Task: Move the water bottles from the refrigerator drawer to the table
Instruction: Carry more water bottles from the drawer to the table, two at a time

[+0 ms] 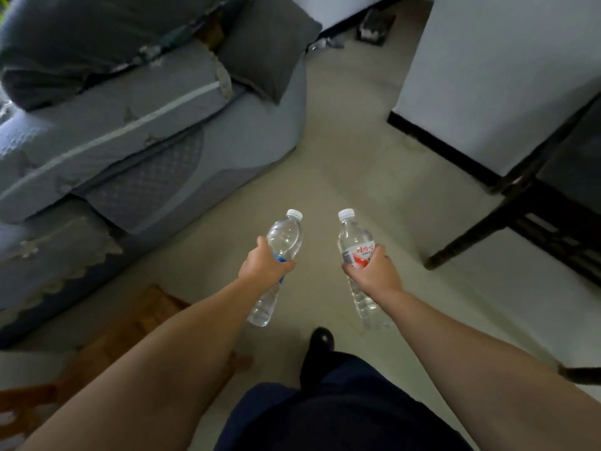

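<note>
The left hand (265, 265) has its grip closed round the blue-labelled bottle (276, 268) at 11 o'clock of centre, and the right hand (374, 271) grips the red-labelled bottle (356, 252) at 1 o'clock, caps pointing forward. Both bottles seem mid-carry over the floor (341, 157) (neither refrigerator drawer nor table plainly visible); setting down remains.

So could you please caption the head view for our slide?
Left hand and right hand each carry a water bottle past a grey sofa.

Two clear, white-capped water bottles were at the frame's centre. The blue-labelled bottle (283, 242) tilted right. The red-labelled bottle (354, 242) tilted left.
</note>
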Demonstrator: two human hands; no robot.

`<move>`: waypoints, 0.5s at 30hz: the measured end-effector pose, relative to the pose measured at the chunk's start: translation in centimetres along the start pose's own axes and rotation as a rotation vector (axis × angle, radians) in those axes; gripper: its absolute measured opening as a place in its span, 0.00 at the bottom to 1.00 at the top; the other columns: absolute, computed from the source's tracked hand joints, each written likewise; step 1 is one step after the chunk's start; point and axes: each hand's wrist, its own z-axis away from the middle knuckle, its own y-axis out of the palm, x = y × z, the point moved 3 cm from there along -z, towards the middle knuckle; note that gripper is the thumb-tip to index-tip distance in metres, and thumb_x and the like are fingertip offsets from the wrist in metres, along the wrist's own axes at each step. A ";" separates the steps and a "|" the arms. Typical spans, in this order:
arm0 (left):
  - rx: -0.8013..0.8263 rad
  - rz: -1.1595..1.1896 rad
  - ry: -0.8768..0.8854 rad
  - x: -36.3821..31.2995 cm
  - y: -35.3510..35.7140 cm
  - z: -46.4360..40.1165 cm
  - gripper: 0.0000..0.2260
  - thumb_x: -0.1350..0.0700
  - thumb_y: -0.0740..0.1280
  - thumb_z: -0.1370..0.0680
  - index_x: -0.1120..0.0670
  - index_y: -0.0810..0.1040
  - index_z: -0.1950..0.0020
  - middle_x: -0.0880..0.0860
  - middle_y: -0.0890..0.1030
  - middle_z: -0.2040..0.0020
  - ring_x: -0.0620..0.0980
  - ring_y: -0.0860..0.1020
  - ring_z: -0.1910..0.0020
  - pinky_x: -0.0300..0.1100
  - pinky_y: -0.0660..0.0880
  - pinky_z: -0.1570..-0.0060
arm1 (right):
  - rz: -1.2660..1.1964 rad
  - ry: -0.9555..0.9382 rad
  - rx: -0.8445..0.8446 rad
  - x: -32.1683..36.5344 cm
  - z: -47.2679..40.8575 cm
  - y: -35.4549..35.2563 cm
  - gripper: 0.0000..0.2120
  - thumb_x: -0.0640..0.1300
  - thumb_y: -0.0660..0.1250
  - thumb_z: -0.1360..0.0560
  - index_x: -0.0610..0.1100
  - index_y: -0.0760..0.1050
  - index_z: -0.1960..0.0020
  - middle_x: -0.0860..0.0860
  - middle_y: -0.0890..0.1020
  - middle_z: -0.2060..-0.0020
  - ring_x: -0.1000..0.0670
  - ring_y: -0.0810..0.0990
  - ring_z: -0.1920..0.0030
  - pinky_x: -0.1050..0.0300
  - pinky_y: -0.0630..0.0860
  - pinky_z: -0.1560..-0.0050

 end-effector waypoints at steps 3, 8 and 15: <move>-0.001 0.018 0.039 -4.4 -0.8 -3.6 0.28 0.47 0.71 0.30 0.55 0.64 0.37 0.53 0.76 0.48 0.56 0.78 0.50 0.49 0.78 0.49 | -0.037 0.021 -0.046 1.3 -4.2 -2.6 0.28 0.59 0.70 0.33 0.45 0.66 0.41 0.46 0.77 0.47 0.43 0.80 0.50 0.51 0.76 0.50; 0.045 -0.015 0.122 -12.4 -0.8 -10.4 0.29 0.48 0.72 0.29 0.55 0.63 0.35 0.52 0.74 0.48 0.53 0.75 0.52 0.46 0.75 0.52 | -0.146 0.101 -0.139 2.6 -10.5 -6.4 0.27 0.61 0.69 0.32 0.45 0.67 0.42 0.46 0.77 0.49 0.44 0.79 0.52 0.51 0.76 0.51; 0.175 -0.118 0.273 -23.3 1.7 -21.6 0.31 0.48 0.72 0.30 0.55 0.62 0.33 0.53 0.75 0.44 0.53 0.74 0.52 0.46 0.75 0.50 | -0.232 0.243 -0.226 2.6 -20.4 -10.3 0.25 0.58 0.71 0.32 0.45 0.65 0.46 0.47 0.78 0.51 0.46 0.79 0.54 0.53 0.74 0.57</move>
